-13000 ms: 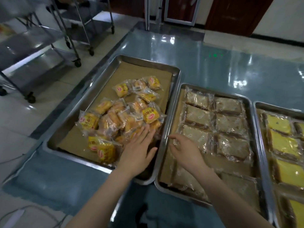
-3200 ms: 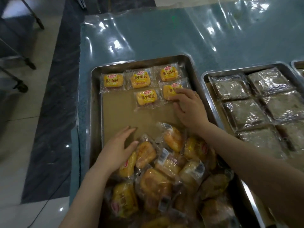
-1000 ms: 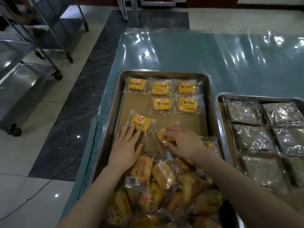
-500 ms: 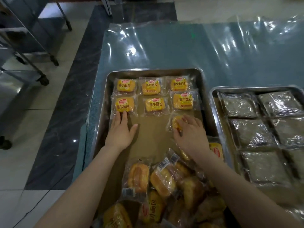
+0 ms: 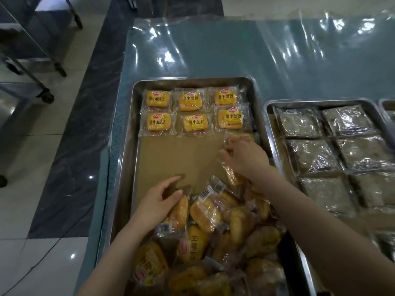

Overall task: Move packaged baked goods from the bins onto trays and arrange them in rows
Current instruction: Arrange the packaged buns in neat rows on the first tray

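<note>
Head view: right hand (image 5: 245,160) pinches a clear-wrapped yellow bun packet (image 5: 240,137); left hand (image 5: 159,201) grip unclear

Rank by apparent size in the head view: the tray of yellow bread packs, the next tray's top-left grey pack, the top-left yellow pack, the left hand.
1. tray
2. left hand and grey pack: look alike, and the hand is nearer the camera, so unranked
3. yellow pack

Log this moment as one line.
phase: arranging rows | tray: two rows of three packs | right hand: pinching next pack at third-row spot | left hand: at loose pile edge, grip unclear
</note>
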A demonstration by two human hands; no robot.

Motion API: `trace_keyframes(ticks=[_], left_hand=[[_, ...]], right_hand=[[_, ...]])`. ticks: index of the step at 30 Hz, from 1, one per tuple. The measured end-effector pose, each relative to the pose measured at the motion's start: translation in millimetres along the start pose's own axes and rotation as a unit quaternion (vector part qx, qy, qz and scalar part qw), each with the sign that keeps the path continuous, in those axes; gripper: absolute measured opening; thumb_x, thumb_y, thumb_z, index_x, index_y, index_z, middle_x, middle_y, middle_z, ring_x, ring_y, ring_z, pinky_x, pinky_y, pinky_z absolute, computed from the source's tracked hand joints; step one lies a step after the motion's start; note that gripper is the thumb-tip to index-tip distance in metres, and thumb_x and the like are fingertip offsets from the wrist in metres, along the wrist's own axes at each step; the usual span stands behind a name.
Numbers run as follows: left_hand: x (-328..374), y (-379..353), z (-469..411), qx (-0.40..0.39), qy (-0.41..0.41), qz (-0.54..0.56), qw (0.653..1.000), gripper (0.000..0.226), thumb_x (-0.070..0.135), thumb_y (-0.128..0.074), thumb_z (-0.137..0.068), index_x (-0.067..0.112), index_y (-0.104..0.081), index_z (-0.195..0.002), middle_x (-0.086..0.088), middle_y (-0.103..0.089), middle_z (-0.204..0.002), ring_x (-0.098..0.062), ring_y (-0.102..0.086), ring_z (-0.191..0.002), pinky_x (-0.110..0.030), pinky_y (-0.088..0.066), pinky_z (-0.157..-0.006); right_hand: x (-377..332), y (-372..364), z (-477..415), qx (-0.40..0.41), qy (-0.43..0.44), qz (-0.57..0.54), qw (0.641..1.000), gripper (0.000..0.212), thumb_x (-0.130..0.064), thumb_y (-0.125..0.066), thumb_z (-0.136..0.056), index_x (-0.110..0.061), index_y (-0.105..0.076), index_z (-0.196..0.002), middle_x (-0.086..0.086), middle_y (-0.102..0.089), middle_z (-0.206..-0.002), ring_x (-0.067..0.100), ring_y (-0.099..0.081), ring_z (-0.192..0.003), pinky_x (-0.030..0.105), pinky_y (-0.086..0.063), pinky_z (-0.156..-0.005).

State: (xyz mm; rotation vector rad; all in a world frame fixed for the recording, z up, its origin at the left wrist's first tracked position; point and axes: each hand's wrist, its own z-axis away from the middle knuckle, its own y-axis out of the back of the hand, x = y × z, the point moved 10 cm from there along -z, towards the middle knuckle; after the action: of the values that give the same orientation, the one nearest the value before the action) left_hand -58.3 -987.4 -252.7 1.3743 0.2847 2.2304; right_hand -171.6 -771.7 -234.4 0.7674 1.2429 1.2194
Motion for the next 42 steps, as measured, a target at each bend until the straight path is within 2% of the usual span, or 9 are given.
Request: trace_keyframes(ticks=[6,10,16,20,24,27,29,36,42], left_hand=[[-26.4,-1.5,32.2,0.002,0.001,-0.072,0.997,0.075,0.036,-0.072,-0.078,0.041,-0.031,-0.141,0.012,-0.033,-0.146,-0.008,-0.038,-0.127,-0.036,-0.037,-0.105],[-33.7,1.6,35.8,0.078,-0.026,-0.154,0.985,0.080,0.041,-0.071,-0.078,0.038,-0.028,-0.144,0.010,-0.027,-0.152,-0.012,-0.030,-0.135,-0.042,-0.031,-0.110],[-30.5,24.8,17.9,0.182,-0.024,-0.147,0.972,0.082,0.046,-0.074,-0.072,0.032,-0.033,-0.142,0.003,-0.045,-0.134,-0.018,-0.041,-0.124,-0.040,-0.039,-0.103],[-18.4,43.1,9.6,0.246,0.001,-0.115,0.962,0.086,0.033,-0.083,-0.067,0.027,-0.037,-0.140,0.001,-0.043,-0.126,-0.019,-0.049,-0.113,-0.036,-0.041,-0.096],[-2.6,63.5,13.3,0.262,-0.049,-0.021,0.964,0.052,0.027,-0.078,-0.073,0.046,-0.054,-0.114,0.013,-0.045,-0.103,-0.003,-0.050,-0.090,-0.026,-0.044,-0.087],[10.7,76.3,24.4,0.253,-0.117,-0.010,0.960,0.044,0.021,-0.075,-0.075,0.057,-0.056,-0.092,0.014,-0.048,-0.105,-0.005,-0.049,-0.100,-0.028,-0.041,-0.091],[15.4,76.7,32.1,0.244,-0.154,-0.029,0.957,0.040,0.013,-0.075,-0.074,0.048,-0.059,-0.084,0.014,-0.054,-0.111,-0.015,-0.044,-0.121,-0.035,-0.029,-0.107],[-12.7,77.5,69.3,0.239,-0.176,-0.049,0.954,0.042,-0.004,-0.077,-0.068,0.034,-0.061,-0.071,0.008,-0.044,-0.132,-0.024,-0.020,-0.140,-0.043,-0.014,-0.113],[-20.1,66.0,73.9,0.232,-0.159,-0.129,0.951,0.033,0.000,-0.081,-0.064,0.031,-0.070,-0.068,-0.002,-0.049,-0.132,-0.024,-0.021,-0.137,-0.040,-0.016,-0.113]], right_hand=[[-11.2,5.5,17.7,0.023,0.064,-0.035,0.997,0.040,-0.041,-0.053,-0.093,-0.017,-0.059,-0.124,0.007,-0.045,-0.143,0.028,-0.031,-0.137,0.044,-0.028,-0.110],[-35.4,6.1,52.6,0.059,0.108,-0.082,0.989,0.035,-0.034,-0.059,-0.090,-0.021,-0.062,-0.122,0.001,-0.051,-0.133,0.025,-0.039,-0.128,0.044,-0.036,-0.106],[-73.4,-26.8,82.3,-0.073,0.108,0.027,0.991,0.071,-0.068,-0.054,-0.079,-0.024,-0.047,-0.134,0.004,-0.053,-0.132,0.028,-0.044,-0.124,0.043,-0.037,-0.102],[-75.4,-30.6,81.2,-0.125,0.057,-0.083,0.987,0.084,-0.049,-0.078,-0.069,-0.031,-0.034,-0.138,0.005,-0.046,-0.134,0.024,-0.052,-0.114,0.038,-0.046,-0.095],[-78.4,-34.5,75.7,-0.168,0.018,-0.192,0.967,0.099,-0.030,-0.086,-0.064,-0.035,-0.028,-0.143,0.008,-0.039,-0.142,0.025,-0.048,-0.122,0.031,-0.044,-0.098],[-79.7,-4.4,64.8,-0.041,0.013,-0.271,0.962,0.076,-0.026,-0.081,-0.074,-0.033,-0.039,-0.137,-0.015,-0.058,-0.108,0.003,-0.058,-0.097,0.004,-0.040,-0.067],[-82.9,28.7,61.7,0.080,0.041,-0.283,0.955,0.058,-0.024,-0.076,-0.079,-0.032,-0.047,-0.129,-0.024,-0.055,-0.091,-0.008,-0.054,-0.073,0.007,-0.036,-0.055],[-113.5,13.3,63.5,0.021,0.135,-0.295,0.946,0.024,-0.020,-0.067,-0.086,-0.032,-0.063,-0.105,-0.019,-0.062,-0.099,-0.006,-0.054,-0.088,0.007,-0.040,-0.079],[-110.2,-35.0,52.9,-0.055,0.148,-0.046,0.986,0.054,-0.026,-0.057,-0.092,-0.026,-0.039,-0.142,-0.002,-0.026,-0.155,0.021,-0.015,-0.144,0.039,-0.016,-0.115]])
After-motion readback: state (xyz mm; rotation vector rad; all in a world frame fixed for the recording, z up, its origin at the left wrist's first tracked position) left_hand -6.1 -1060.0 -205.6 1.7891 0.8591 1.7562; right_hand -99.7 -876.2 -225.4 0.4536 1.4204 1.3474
